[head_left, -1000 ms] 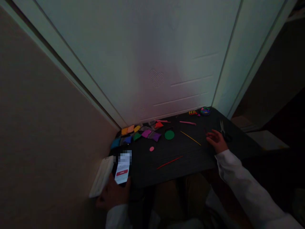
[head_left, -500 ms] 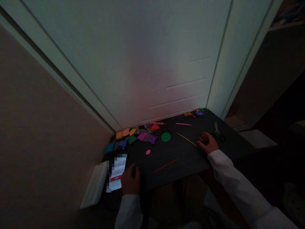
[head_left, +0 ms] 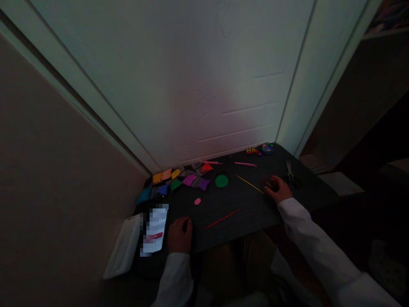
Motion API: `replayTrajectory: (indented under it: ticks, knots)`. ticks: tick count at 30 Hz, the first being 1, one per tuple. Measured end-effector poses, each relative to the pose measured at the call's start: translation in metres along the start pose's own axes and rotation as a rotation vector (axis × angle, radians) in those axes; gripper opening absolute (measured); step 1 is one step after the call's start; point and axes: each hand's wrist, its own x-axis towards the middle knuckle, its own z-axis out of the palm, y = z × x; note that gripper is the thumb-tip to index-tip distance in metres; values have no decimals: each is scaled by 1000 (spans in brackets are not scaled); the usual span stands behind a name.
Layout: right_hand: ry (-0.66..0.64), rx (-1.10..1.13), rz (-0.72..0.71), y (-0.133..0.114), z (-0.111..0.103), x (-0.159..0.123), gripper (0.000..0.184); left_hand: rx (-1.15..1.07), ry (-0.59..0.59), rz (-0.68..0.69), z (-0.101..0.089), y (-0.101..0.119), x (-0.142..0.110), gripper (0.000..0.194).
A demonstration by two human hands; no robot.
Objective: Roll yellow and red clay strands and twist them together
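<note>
My left hand (head_left: pixel 180 235) rests by the table's near edge, just right of a lit phone (head_left: pixel 159 228). Its fingers are loosely curled in, and no object shows in them. My right hand (head_left: pixel 279 189) lies at the right of the table, fingers bent and thumb apart, around a dark gap where I make out no held thing. Left of it is a thin yellow stick (head_left: pixel 249 184); scissors (head_left: pixel 290 172) lie behind it. Between the hands are a thin red stick (head_left: pixel 223 218), a small pink disc (head_left: pixel 197 201) and a green disc (head_left: pixel 221 181).
Several coloured packets, one of them purple (head_left: pixel 203 184), lie at the back left. Pink tools (head_left: pixel 245 164) and small colourful figures (head_left: pixel 267 149) line the back edge. A white case (head_left: pixel 124 247) sits left of the phone. A white panel (head_left: pixel 236 85) rises behind the dark table (head_left: pixel 236 234).
My left hand has moved right, away from the phone, and its fingers have curled in more. My right hand stays in place. The view has shifted slightly.
</note>
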Motion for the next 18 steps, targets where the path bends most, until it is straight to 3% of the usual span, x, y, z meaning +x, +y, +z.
replayTrajectory:
  ticks: [18]
  knots:
    - [-30,-7,14,-3,-3,0,60,16,41,35,2,-1,-2,28]
